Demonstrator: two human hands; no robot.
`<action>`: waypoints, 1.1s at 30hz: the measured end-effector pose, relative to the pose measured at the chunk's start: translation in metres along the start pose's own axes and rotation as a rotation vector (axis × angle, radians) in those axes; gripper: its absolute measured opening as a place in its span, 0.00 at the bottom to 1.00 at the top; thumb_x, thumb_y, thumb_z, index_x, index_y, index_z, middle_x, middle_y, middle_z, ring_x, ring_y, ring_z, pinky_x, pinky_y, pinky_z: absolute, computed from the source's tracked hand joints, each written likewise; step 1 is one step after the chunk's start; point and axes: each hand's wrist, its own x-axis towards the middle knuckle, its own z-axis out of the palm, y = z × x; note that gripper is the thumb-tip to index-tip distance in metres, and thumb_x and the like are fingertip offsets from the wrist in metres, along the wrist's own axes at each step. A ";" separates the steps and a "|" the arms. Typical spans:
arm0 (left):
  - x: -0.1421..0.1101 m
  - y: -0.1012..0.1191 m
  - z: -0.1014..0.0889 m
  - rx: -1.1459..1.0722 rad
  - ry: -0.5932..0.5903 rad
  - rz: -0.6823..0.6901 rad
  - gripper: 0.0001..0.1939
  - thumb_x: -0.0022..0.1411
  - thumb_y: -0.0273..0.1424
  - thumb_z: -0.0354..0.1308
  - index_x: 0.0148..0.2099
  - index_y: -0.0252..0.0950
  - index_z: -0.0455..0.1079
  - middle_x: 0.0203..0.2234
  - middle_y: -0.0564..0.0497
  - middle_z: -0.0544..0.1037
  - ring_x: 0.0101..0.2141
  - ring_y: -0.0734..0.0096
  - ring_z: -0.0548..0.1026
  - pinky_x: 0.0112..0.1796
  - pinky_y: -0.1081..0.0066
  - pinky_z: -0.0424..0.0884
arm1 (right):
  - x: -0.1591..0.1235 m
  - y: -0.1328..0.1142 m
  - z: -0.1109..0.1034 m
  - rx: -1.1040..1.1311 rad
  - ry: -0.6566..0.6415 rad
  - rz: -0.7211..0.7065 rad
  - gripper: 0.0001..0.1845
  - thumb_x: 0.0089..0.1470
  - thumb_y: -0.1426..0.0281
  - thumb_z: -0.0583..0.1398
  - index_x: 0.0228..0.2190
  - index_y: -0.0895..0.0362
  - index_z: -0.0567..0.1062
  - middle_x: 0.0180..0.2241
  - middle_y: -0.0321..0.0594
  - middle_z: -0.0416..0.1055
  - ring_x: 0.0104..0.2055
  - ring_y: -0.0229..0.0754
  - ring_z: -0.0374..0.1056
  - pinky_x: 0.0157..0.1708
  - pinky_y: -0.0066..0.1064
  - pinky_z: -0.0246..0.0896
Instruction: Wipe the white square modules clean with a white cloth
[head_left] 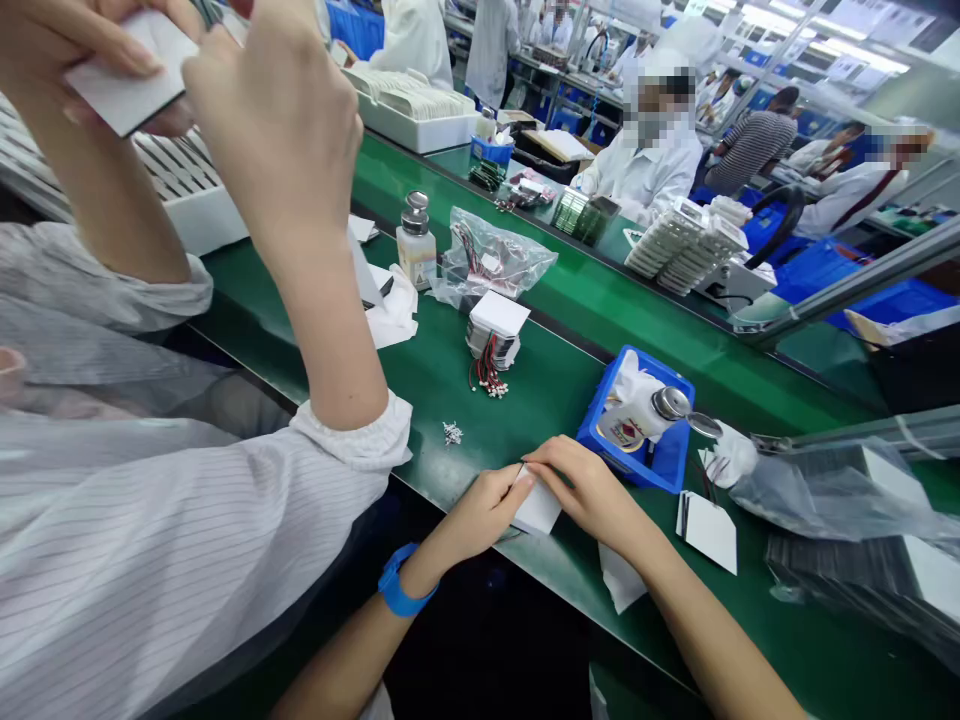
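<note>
At the bench's near edge I hold a flat white rectangular piece (538, 510) with both hands. My left hand (480, 510), a blue band on its wrist, grips its left side, thumb on top. The fingers of my right hand (581, 488) are closed at its upper corner, meeting the left fingertips; any small part pinched there is hidden. A small heap of tiny white bits (452, 433) lies to the upper left. Beyond it stands a stack of white-topped pieces (499, 325) with red and black leads (489, 372) ending in white connectors.
A blue bin (675, 460) holding a white pump bottle (634, 420) stands right of my hands. Farther right are loose white pieces (709, 530) and bagged dark stacks (840, 570). A co-worker's arms (315, 260) reach in at left, holding a white piece (139, 70).
</note>
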 end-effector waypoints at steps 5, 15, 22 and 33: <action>-0.001 -0.002 0.002 0.086 0.047 0.058 0.17 0.72 0.38 0.43 0.32 0.36 0.59 0.23 0.57 0.66 0.25 0.76 0.64 0.27 0.74 0.56 | -0.002 0.001 0.009 -0.136 0.056 -0.064 0.08 0.66 0.72 0.53 0.38 0.56 0.72 0.34 0.43 0.73 0.37 0.44 0.67 0.37 0.37 0.65; 0.000 -0.004 0.001 0.074 0.090 0.098 0.15 0.72 0.34 0.42 0.31 0.37 0.57 0.24 0.57 0.65 0.26 0.76 0.63 0.27 0.74 0.56 | -0.004 0.004 0.030 -0.146 0.234 -0.052 0.05 0.64 0.72 0.56 0.37 0.56 0.72 0.33 0.42 0.73 0.37 0.44 0.66 0.37 0.38 0.63; -0.002 -0.002 0.001 0.038 0.070 0.050 0.18 0.73 0.39 0.43 0.30 0.36 0.58 0.21 0.59 0.62 0.23 0.77 0.61 0.25 0.74 0.54 | 0.000 0.004 0.020 0.135 0.191 0.108 0.07 0.64 0.71 0.56 0.35 0.54 0.75 0.34 0.38 0.75 0.37 0.41 0.69 0.39 0.35 0.64; -0.002 -0.002 0.002 0.061 0.087 0.129 0.15 0.73 0.33 0.42 0.34 0.36 0.62 0.26 0.55 0.71 0.28 0.75 0.68 0.29 0.74 0.59 | -0.004 0.003 0.023 -0.115 0.161 -0.033 0.07 0.64 0.73 0.55 0.39 0.55 0.73 0.35 0.43 0.74 0.37 0.44 0.68 0.38 0.39 0.64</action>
